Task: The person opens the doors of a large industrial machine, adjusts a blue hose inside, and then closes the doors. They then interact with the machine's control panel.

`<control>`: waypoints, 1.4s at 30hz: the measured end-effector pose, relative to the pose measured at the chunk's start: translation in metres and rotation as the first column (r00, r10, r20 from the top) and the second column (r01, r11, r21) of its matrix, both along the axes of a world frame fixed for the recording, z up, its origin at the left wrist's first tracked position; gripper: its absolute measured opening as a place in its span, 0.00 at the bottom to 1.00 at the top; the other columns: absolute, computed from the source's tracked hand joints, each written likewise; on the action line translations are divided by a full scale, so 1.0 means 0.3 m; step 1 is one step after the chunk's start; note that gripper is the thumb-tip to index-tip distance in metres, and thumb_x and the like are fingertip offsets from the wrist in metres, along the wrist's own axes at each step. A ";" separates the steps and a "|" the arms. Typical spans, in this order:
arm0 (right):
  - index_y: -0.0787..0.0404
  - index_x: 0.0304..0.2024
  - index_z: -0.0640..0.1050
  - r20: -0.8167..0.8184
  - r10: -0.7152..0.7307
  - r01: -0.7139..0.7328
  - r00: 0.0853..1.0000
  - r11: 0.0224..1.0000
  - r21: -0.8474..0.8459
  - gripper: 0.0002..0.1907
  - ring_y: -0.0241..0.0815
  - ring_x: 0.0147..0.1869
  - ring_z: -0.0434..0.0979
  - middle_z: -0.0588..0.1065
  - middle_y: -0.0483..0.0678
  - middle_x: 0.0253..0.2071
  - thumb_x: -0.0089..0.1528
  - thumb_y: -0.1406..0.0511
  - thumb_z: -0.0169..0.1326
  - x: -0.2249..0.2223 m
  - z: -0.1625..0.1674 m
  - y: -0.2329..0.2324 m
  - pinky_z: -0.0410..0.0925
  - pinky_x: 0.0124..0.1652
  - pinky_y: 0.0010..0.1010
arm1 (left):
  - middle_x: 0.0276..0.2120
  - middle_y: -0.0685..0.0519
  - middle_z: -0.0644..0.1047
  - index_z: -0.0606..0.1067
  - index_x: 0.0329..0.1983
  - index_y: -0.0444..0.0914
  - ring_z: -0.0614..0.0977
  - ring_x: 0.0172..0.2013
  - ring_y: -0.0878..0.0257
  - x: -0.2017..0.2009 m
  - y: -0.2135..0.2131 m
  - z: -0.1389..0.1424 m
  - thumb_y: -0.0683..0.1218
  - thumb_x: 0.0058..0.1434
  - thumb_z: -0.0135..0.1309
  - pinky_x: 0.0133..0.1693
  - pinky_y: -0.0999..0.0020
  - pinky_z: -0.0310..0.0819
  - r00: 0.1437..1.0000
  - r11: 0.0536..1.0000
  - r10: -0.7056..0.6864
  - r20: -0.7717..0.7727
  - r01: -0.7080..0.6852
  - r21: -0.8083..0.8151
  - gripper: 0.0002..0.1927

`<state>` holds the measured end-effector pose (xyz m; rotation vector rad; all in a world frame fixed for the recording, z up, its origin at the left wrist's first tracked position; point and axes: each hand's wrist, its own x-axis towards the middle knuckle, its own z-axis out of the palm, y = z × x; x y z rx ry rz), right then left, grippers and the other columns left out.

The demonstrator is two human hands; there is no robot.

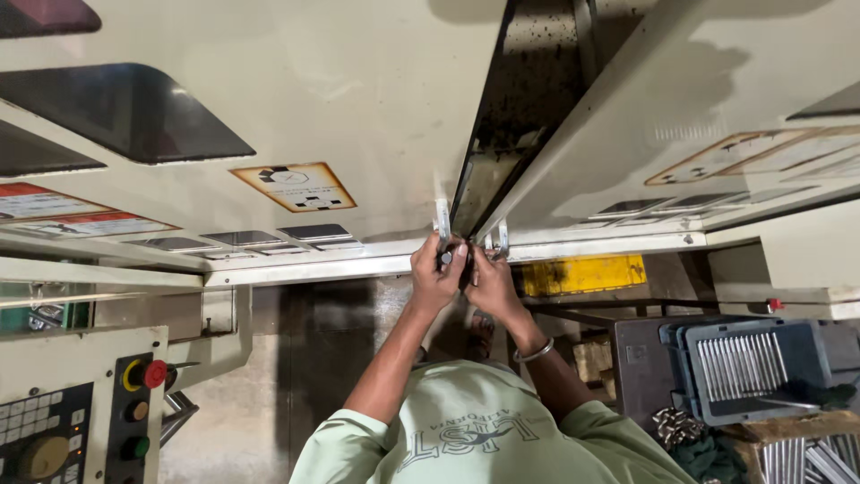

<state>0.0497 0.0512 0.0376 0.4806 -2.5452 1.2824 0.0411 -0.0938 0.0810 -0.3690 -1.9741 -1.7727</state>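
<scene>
The left hand is raised at the centre of the frame, its fingers curled shut around the lower end of the left handle, a short bright metal bar on the cream left door of a machine enclosure. Something small and dark is pressed under the fingertips. It may be a latch or part of the handle's foot, but this cannot be made out. The right hand, with a metal bangle on its wrist, is set against the left one just below the right handle. Its fingers are bent toward that handle's foot, yet whether anything is actually gripped cannot be told from this angle.

Both handles lie directly above the hands in the frame, with their long axes running up and down. Each hand is nearer to the handle on its own side. Between the handles the dark gap of the two doors is seen. It starts at the knuckles and widens toward the upper middle of the frame, so the left door lies to the left of the hands and the right door to the right.

Further out, a yellow plate is seen right of the hands. A control panel with a red button sits in the lower left, and a grey crate of metal rods in the lower right.
</scene>
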 end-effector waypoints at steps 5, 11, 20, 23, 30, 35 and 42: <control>0.64 0.59 0.72 -0.091 -0.004 0.009 0.996 0.998 0.058 0.30 0.61 0.39 0.80 0.78 0.58 0.33 0.53 0.72 0.60 0.020 0.019 -0.015 0.71 0.38 0.44 | 0.32 0.46 0.80 0.73 0.42 0.33 0.84 0.32 0.57 0.020 -0.008 -0.001 0.39 0.66 0.58 0.37 0.66 0.77 1.000 1.000 0.000 -0.007 0.000 -0.015 0.06; 0.63 0.59 0.73 0.138 -0.024 0.028 0.990 0.999 -0.025 0.29 0.58 0.32 0.80 0.77 0.60 0.31 0.54 0.73 0.58 0.039 0.030 -0.008 0.71 0.32 0.45 | 0.31 0.46 0.81 0.74 0.41 0.32 0.82 0.28 0.59 0.036 -0.004 0.016 0.39 0.63 0.59 0.30 0.68 0.73 0.997 1.000 0.008 0.074 -0.008 -0.011 0.07; 0.64 0.62 0.71 -0.007 0.023 -0.023 1.000 0.999 0.022 0.34 0.62 0.37 0.80 0.78 0.61 0.35 0.52 0.75 0.58 0.041 0.007 0.013 0.72 0.35 0.46 | 0.27 0.47 0.80 0.75 0.40 0.33 0.81 0.24 0.58 0.032 0.002 0.015 0.40 0.63 0.61 0.29 0.67 0.73 0.995 0.998 0.034 0.089 -0.029 -0.051 0.07; 0.66 0.62 0.71 -0.016 0.006 -0.005 1.000 0.996 0.094 0.35 0.63 0.38 0.78 0.77 0.61 0.33 0.50 0.76 0.57 0.027 0.007 0.012 0.70 0.35 0.47 | 0.30 0.46 0.81 0.74 0.40 0.33 0.83 0.28 0.57 0.019 0.006 0.011 0.40 0.64 0.59 0.31 0.67 0.74 0.999 0.999 0.023 0.044 -0.021 -0.030 0.07; 0.67 0.61 0.71 0.056 0.010 -0.016 0.998 0.994 0.110 0.34 0.60 0.36 0.78 0.76 0.59 0.30 0.50 0.74 0.59 0.033 0.004 0.022 0.70 0.36 0.46 | 0.33 0.46 0.81 0.73 0.42 0.33 0.85 0.32 0.55 0.027 0.019 0.007 0.40 0.65 0.58 0.36 0.65 0.77 0.999 0.999 0.040 -0.009 -0.040 -0.034 0.07; 0.66 0.62 0.71 -0.044 0.036 -0.032 0.998 0.995 0.096 0.35 0.62 0.38 0.78 0.77 0.59 0.32 0.50 0.75 0.57 0.046 0.002 0.034 0.70 0.36 0.47 | 0.30 0.46 0.82 0.73 0.40 0.33 0.84 0.28 0.56 0.040 0.023 0.027 0.40 0.63 0.59 0.29 0.66 0.74 0.997 0.998 0.050 0.058 -0.048 -0.029 0.07; 0.63 0.63 0.71 0.056 0.006 -0.011 0.998 0.995 0.096 0.35 0.62 0.37 0.80 0.78 0.60 0.33 0.50 0.75 0.57 0.066 0.016 0.037 0.71 0.36 0.47 | 0.31 0.46 0.81 0.73 0.42 0.32 0.83 0.29 0.56 0.067 0.030 0.047 0.40 0.64 0.59 0.31 0.65 0.75 0.999 0.999 0.043 0.033 -0.042 -0.033 0.08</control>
